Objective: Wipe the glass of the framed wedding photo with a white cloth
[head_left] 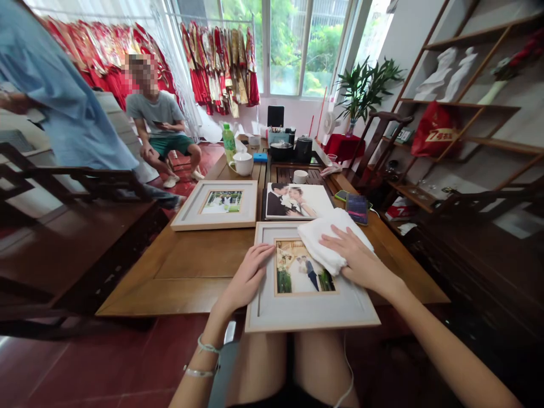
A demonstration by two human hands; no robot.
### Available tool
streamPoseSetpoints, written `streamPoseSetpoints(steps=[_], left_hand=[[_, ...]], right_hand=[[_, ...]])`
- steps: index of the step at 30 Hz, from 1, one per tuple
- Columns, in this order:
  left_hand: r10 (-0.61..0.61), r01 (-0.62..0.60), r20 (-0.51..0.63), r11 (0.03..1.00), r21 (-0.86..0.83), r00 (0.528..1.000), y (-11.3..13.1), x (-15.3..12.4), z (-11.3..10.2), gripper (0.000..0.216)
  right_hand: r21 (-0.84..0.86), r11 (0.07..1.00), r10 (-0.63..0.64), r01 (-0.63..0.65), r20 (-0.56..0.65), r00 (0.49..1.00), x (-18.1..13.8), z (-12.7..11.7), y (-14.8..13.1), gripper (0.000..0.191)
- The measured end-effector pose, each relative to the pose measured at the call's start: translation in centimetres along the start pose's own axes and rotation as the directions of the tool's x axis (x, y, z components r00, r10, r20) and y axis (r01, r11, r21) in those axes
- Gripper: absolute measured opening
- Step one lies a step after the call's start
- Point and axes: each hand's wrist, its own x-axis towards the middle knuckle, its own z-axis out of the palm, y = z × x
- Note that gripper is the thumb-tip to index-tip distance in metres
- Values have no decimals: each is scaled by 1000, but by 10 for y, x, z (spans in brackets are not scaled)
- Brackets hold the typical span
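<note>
- Head view: left hand (250,276), fingers loosely extended, rests on a picture frame (304,280) at the near edge of the tabletop (199,255).
- Right hand (361,260), fingers spread, lies flat on white cloth (315,241) over the frame.

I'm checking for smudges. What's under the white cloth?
The near frame lies under the cloth. Its lower edge and most of its photo show; its upper right corner is covered, so smudges there can't be seen.
</note>
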Motion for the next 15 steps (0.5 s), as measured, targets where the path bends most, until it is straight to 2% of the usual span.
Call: streamPoseSetpoints(steps=[3, 7, 10, 15], left_hand=[[-2, 2, -4, 1000, 0, 1000, -1, 0, 1, 49], [-14, 14, -10, 1000, -1, 1000, -1, 0, 1, 48], [-12, 12, -16, 1000, -4, 1000, -2, 0, 1, 47], [-6, 5, -12, 1000, -5, 1000, -1, 0, 0, 48]], right_hand=[[-45, 999, 0, -4, -68, 998, 22, 6, 5, 80], [-40, 999, 18, -19, -38, 999, 24, 6, 1, 75], [-6, 1000, 14, -13, 32, 999, 0, 0, -11, 78], [107, 994, -18, -1, 174, 985, -71, -23, -40, 84]])
